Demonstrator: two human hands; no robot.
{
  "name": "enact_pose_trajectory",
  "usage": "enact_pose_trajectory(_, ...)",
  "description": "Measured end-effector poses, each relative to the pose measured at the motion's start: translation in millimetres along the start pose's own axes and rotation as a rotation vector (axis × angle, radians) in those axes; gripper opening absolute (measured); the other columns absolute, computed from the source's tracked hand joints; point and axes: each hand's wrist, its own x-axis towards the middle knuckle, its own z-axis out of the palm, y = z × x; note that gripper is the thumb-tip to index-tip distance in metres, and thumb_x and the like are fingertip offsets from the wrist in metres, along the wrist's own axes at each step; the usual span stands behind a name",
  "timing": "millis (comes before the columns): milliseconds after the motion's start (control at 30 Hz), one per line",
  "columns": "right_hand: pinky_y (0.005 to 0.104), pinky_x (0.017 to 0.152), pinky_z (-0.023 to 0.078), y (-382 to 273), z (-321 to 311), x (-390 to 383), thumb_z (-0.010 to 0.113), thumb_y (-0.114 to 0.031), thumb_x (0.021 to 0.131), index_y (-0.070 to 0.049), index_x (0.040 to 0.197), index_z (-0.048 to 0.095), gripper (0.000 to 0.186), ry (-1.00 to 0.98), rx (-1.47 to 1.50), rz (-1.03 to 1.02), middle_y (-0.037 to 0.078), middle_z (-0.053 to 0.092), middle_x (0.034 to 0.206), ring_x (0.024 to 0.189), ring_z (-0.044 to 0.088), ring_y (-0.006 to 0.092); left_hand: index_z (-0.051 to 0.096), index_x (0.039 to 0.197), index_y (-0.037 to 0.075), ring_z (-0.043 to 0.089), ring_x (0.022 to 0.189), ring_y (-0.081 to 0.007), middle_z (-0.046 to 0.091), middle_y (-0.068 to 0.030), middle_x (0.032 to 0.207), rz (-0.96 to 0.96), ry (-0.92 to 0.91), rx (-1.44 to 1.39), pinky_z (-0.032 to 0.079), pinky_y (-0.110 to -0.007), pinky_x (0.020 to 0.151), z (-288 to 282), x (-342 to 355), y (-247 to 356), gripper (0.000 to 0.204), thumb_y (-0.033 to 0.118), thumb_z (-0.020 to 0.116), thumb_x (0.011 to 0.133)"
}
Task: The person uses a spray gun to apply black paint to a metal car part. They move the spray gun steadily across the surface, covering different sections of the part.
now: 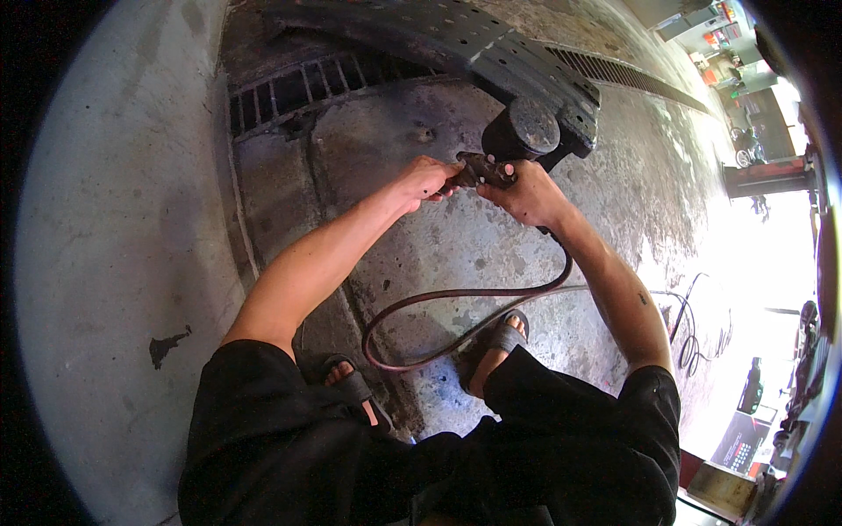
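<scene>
both hands' grip: left hand (427, 179) and right hand (529, 195) closed around a pneumatic impact wrench (513, 140), set against the end of a perforated steel beam (456, 39) on the concrete floor (114, 228). step: driving a fastener. air hose (456, 298) loops by the sandalled feet; drain grate (298, 83) left, open floor right.

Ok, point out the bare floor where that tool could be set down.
Bare concrete floor lies open left of the drain grate and left forearm. A smaller patch sits between both forearms, above the air hose. Crowded: the left hand, right hand, pneumatic tool and perforated steel beam.
</scene>
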Motion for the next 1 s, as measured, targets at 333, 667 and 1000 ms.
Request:
enact_pose_trajectory(333, 0.0472, 0.069, 0.051, -2.7, -4.8, -2.9, 0.068, -0.038, 0.089, -0.001, 0.097, 0.068, 0.038, -0.058, -0.014, 0.032, 0.025, 0.066, 0.079, 0.080, 0.066, 0.0414, 0.070, 0.078, 0.010, 0.060, 0.062, -0.0065, 0.067, 0.0005, 0.071, 0.000, -0.023, 0.006, 0.046, -0.023, 0.051, 0.7, 8.6, -10.2, 0.035, 0.039, 0.065, 0.095)
enact_pose_trajectory(667, 0.0468, 0.069, 0.051, -4.6, -7.3, -3.8, 0.068, -0.036, 0.089, -0.004, 0.099, 0.069, 0.034, -0.075, -0.039, 0.014, 0.024, 0.066, 0.078, 0.078, 0.066, 0.0416, 0.071, 0.084, 0.009, 0.059, 0.063, -0.0068, 0.066, 0.0009, 0.073, -0.011, -0.039, 0.023, 0.047, -0.024, 0.054, 1.9, 3.4, -6.0, 0.030, 0.032, 0.058, 0.100)
enact_pose_trajectory(1000, 0.0469, 0.069, 0.051, 1.8, -2.8, 0.6, 0.068, -0.039, 0.089, -0.002, 0.096, 0.069, 0.037, -0.091, -0.027, 0.027, 0.025, 0.066, 0.077, 0.076, 0.066, 0.0417, 0.071, 0.086, 0.011, 0.059, 0.060, -0.0066, 0.067, 0.0012, 0.074, -0.033, -0.037, 0.029, 0.047, -0.023, 0.054, 0.4, 9.8, -10.1, 0.024, 0.023, 0.056, 0.099)
